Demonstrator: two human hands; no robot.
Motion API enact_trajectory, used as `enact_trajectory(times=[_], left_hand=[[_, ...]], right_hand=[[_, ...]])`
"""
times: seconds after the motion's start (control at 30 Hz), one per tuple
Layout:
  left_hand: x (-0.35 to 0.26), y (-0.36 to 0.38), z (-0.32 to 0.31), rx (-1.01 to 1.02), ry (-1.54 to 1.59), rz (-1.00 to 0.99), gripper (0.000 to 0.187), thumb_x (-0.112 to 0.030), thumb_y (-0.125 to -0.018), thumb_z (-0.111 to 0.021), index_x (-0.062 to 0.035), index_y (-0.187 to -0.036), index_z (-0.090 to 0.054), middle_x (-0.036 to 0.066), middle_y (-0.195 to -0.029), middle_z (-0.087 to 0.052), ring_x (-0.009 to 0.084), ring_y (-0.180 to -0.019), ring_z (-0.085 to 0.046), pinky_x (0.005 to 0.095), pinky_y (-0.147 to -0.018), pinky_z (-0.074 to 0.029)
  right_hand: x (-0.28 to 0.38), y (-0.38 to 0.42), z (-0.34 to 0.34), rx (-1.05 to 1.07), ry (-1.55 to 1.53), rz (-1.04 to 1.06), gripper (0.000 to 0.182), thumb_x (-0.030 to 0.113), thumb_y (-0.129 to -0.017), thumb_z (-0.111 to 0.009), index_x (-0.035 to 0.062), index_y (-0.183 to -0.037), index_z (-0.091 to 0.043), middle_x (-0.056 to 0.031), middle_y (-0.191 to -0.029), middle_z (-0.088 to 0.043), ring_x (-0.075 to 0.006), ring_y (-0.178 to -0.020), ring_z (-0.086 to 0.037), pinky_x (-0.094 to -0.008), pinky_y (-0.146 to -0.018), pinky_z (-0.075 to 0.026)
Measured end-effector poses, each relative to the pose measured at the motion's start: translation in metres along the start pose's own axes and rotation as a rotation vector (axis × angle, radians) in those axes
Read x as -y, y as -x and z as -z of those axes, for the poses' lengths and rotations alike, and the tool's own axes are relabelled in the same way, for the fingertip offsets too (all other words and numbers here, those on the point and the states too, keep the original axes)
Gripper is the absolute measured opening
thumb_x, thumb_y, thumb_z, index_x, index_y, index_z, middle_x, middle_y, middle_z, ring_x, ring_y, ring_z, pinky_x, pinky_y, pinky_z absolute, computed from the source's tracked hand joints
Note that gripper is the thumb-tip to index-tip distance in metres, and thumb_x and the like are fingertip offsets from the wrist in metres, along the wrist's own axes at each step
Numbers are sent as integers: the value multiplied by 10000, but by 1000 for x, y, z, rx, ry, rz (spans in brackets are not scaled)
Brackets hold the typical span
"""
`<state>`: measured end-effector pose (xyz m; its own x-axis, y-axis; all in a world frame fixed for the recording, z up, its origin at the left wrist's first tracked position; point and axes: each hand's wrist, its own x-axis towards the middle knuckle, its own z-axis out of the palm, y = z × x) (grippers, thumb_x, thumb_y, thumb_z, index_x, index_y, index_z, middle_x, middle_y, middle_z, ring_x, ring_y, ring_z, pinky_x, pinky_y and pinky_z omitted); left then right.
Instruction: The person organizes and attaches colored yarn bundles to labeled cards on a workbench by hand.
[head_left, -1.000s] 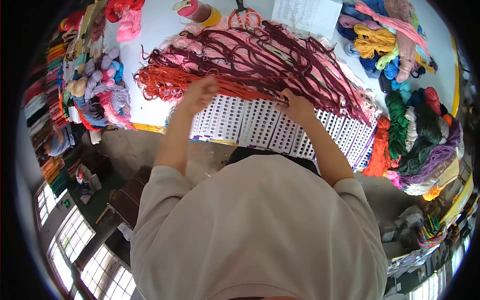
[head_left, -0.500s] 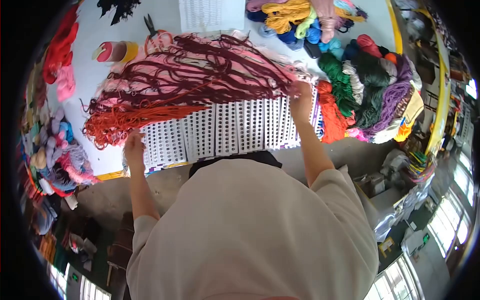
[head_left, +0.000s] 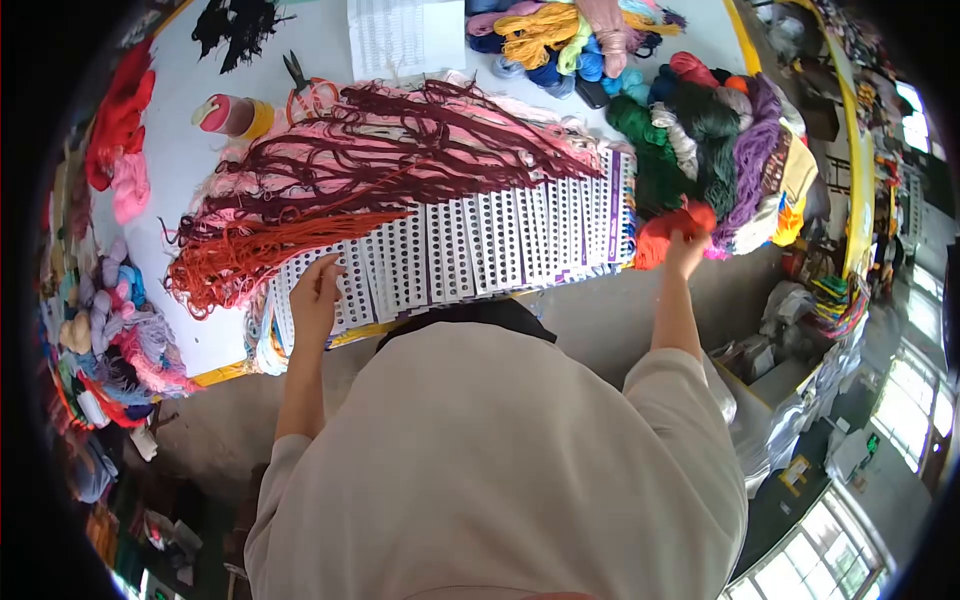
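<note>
My left hand is over the left part of the white cards with rows of black holes, its fingers bent and apart with nothing between them. Dark maroon strands lie across pink ones above the cards. Orange-red strands spread at the left, just beyond my left hand. On the right, my right hand is closed on a red-orange yarn skein beside the cards. Dark green skeins lie just beyond it.
Scissors and a thread cone are near the back left. A printed sheet lies at the back. Purple yarn is at the right, red yarn at the far left. A yellow strip edges the table.
My right hand has moved right and toward me, from the maroon strand ends to the red-orange skein. My left hand has shifted right, over the cards. The camera view has shifted slightly.
</note>
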<state>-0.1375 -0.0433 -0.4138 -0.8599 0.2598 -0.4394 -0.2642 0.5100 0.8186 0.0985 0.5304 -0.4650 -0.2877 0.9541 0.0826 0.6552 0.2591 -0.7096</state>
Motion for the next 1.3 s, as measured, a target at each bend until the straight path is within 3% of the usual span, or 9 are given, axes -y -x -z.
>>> enact_trajectory(times=[0.2,0.43,0.5,0.6,0.77,0.93,1.07,1.2,1.3], left_hand=[[-14,21,2,41,53,-256,262,-118,-932,-529,-51,-1177,-594,38,-939,-668,56,-646,-527,203,-595,-444],[-135,93,-51,554,52,-941,331,-61,-870,-565,-56,-1200,-584,126,-1157,-610,234,-1048,-588,344,-896,-462],[-152,119,-74,669,259,-967,464,-81,-896,-548,-8,-1338,-427,152,-1310,-509,267,-1160,-530,362,-997,-398],[-159,136,-79,774,818,-476,508,-88,-935,-517,0,-1388,-307,110,-1259,-516,176,-1151,-515,313,-991,-407],[-144,150,-47,649,915,-263,438,-51,-931,-515,-6,-1339,-361,78,-1231,-524,142,-1110,-523,293,-963,-430],[-135,160,-49,472,856,-442,495,-41,-909,-539,-6,-1362,-345,78,-1233,-524,139,-1131,-513,300,-956,-429],[-140,174,-37,499,623,-564,488,-8,-897,-532,-10,-1360,-378,97,-1277,-517,132,-1169,-495,307,-972,-417],[-136,160,-33,-139,597,-753,307,10,-884,-565,-39,-1186,-552,47,-1169,-571,142,-1058,-559,283,-913,-451],[-183,192,-42,-61,308,-934,289,-29,-851,-633,-34,-1135,-579,44,-1104,-575,145,-994,-569,285,-867,-473]], right_hand=[[32,82,121,-325,-35,127,424,23,-737,-599,17,-1128,-436,-148,-1020,-534,-282,-914,-550,-367,-846,-456],[241,216,144,32,-14,757,426,-64,-664,-651,47,-1063,-551,-61,-973,-535,-180,-924,-532,-304,-831,-434],[293,251,145,307,-108,749,478,-80,-681,-630,47,-1135,-552,-62,-1058,-527,-177,-921,-534,-283,-827,-443],[320,288,135,617,-405,553,512,-104,-711,-597,39,-1197,-527,-54,-1130,-506,-157,-927,-531,-266,-822,-448],[308,301,126,682,-674,598,473,-120,-772,-548,28,-1219,-507,-52,-1175,-487,-117,-884,-534,-245,-755,-460],[319,304,110,584,-377,958,498,-111,-737,-634,41,-1199,-526,-97,-1147,-505,-147,-871,-571,-263,-767,-477],[303,278,95,736,-580,828,423,-109,-775,-597,25,-1168,-517,-52,-1050,-550,-123,-879,-570,-260,-777,-474],[295,235,109,844,-695,787,323,-108,-785,-556,23,-1078,-524,-26,-969,-566,-103,-884,-544,-239,-810,-438],[302,218,124,865,-635,1008,294,-92,-750,-586,24,-1014,-533,-48,-974,-555,-127,-897,-527,-258,-836,-419]])
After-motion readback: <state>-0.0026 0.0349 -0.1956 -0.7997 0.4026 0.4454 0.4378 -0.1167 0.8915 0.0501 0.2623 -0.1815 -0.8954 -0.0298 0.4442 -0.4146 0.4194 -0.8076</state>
